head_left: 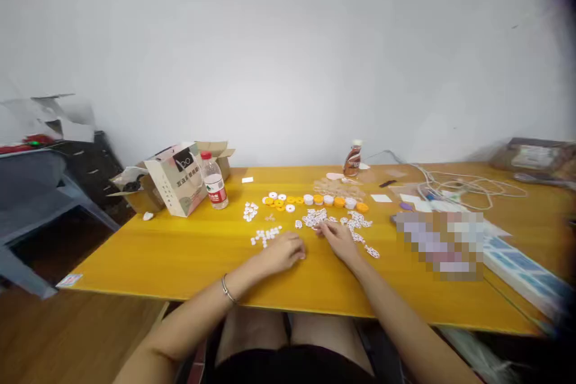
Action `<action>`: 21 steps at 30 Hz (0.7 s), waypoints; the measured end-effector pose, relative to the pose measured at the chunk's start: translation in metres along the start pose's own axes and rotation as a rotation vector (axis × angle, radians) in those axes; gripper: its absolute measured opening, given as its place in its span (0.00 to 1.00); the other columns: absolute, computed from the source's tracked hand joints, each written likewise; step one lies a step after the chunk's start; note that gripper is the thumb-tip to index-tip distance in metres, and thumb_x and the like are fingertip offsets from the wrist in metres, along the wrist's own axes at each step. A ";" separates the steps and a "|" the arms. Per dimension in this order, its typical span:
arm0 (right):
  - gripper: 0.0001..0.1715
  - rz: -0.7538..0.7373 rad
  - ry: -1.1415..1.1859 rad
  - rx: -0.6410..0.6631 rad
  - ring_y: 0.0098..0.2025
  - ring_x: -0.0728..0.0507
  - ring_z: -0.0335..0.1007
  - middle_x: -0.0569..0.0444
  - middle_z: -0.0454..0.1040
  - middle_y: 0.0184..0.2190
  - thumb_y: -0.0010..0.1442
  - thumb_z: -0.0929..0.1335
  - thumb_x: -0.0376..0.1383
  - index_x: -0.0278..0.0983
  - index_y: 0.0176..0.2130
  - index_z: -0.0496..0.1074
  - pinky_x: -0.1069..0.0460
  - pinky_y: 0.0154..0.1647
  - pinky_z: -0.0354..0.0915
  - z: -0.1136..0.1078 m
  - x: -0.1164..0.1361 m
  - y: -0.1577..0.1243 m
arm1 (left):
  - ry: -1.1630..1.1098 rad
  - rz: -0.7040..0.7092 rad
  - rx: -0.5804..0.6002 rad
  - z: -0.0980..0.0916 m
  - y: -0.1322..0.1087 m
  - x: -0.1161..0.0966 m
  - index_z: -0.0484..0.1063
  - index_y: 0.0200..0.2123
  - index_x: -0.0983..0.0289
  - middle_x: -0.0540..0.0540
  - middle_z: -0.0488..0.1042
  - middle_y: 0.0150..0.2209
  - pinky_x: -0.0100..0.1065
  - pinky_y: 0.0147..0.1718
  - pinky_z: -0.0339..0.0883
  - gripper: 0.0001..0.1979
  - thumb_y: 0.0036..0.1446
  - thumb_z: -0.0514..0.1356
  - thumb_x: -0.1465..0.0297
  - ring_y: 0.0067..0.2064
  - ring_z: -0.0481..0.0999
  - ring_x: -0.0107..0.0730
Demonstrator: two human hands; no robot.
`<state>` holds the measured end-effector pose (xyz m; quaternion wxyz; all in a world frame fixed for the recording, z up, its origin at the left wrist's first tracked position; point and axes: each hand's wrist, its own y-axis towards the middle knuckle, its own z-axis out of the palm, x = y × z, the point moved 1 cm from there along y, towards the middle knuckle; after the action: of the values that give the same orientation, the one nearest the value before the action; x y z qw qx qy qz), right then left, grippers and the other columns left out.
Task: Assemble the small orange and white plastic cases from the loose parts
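My left hand [283, 251] rests on the yellow table [180, 258], fingers curled under into a loose fist, just right of a small cluster of white pieces [264, 235]. What it holds, if anything, is hidden. My right hand [338, 237] lies flat with fingers stretched toward a scatter of small white printed pieces [335, 220], fingertips touching them. Behind the scatter runs a row of yellow and white round caps [315, 200]. A bracelet sits on my left wrist.
A water bottle [214, 180] and a paper bag [177, 179] stand at the back left beside an open carton. A brown bottle [353, 159] stands at the back centre. Tangled white cables [459, 185] and printed sheets [522, 267] cover the right side.
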<state>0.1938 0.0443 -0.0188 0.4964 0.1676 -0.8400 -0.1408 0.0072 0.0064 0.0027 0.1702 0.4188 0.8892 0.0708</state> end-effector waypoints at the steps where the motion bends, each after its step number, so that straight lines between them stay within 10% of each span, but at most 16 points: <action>1: 0.21 0.005 -0.005 -0.002 0.29 0.43 0.71 0.52 0.75 0.25 0.56 0.58 0.45 0.35 0.29 0.72 0.51 0.32 0.65 0.001 0.000 0.000 | -0.018 -0.003 0.014 0.002 -0.001 -0.001 0.67 0.31 0.65 0.53 0.69 0.31 0.29 0.39 0.59 0.06 0.56 0.51 0.72 0.37 0.66 0.30; 6: 0.22 0.043 0.009 0.014 0.29 0.43 0.71 0.51 0.75 0.24 0.55 0.58 0.46 0.36 0.30 0.73 0.50 0.31 0.65 0.005 0.002 -0.001 | -0.117 -0.049 0.023 -0.004 -0.001 0.005 0.67 0.32 0.64 0.52 0.70 0.33 0.29 0.38 0.59 0.09 0.53 0.54 0.64 0.38 0.67 0.30; 15: 0.21 0.049 0.012 -0.041 0.31 0.43 0.71 0.52 0.75 0.25 0.56 0.58 0.46 0.36 0.30 0.72 0.50 0.34 0.64 0.003 0.005 -0.001 | 0.087 -0.500 -0.232 -0.033 0.039 0.105 0.67 0.37 0.65 0.58 0.66 0.39 0.37 0.45 0.55 0.11 0.53 0.52 0.66 0.44 0.62 0.39; 21: 0.21 0.062 0.007 -0.030 0.31 0.43 0.71 0.52 0.75 0.25 0.55 0.58 0.46 0.36 0.30 0.72 0.50 0.34 0.64 0.005 0.006 -0.002 | 0.126 -0.564 -0.241 -0.025 0.051 0.126 0.70 0.30 0.65 0.58 0.63 0.40 0.39 0.45 0.53 0.12 0.45 0.59 0.63 0.44 0.59 0.42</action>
<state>0.1872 0.0401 -0.0172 0.5058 0.1346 -0.8410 -0.1373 -0.0398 0.1359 0.0091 0.1760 0.1274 0.9643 0.1514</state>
